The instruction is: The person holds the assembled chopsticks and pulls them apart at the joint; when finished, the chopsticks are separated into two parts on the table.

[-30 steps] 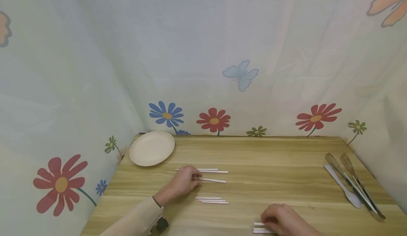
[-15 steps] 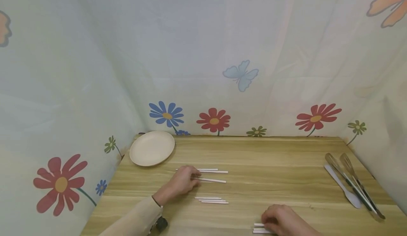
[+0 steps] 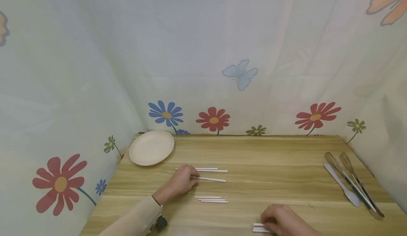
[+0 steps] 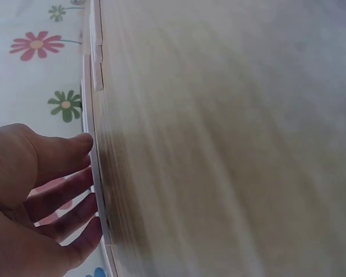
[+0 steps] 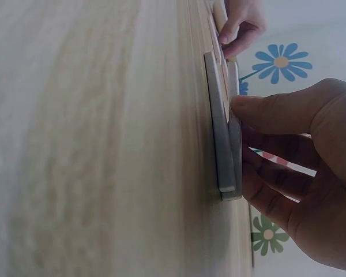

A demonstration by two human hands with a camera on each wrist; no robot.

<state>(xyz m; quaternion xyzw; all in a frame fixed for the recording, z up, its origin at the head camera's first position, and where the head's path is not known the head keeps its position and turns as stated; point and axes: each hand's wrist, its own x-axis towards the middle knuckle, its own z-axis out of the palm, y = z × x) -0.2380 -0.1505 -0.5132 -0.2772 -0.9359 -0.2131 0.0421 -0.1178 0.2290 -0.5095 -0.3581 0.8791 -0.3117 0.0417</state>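
My left hand [image 3: 177, 183] is over the table's left middle, thumb and fingertips on a slim white stick [image 3: 213, 180] lying on the wood. In the left wrist view that white stick [image 4: 97, 179] runs along the fingertips. Two more white sticks [image 3: 210, 170] lie just behind it, partly covered by the hand. A group of shorter white sticks [image 3: 212, 199] rests nearer the front. At the front edge of the view my right hand [image 3: 284, 219] pinches at short, flat-sided white sticks [image 3: 261, 230]. The right wrist view shows one white stick [image 5: 235, 153] under the thumb, with another white stick [image 5: 218, 124] alongside.
A round cream plate [image 3: 152, 147] sits at the back left corner of the wooden table [image 3: 270, 165]. On the right lie a pale spoon [image 3: 341, 186] and two long-handled utensils [image 3: 356, 186]. A flower-printed curtain [image 3: 190, 52] encloses the back and sides.
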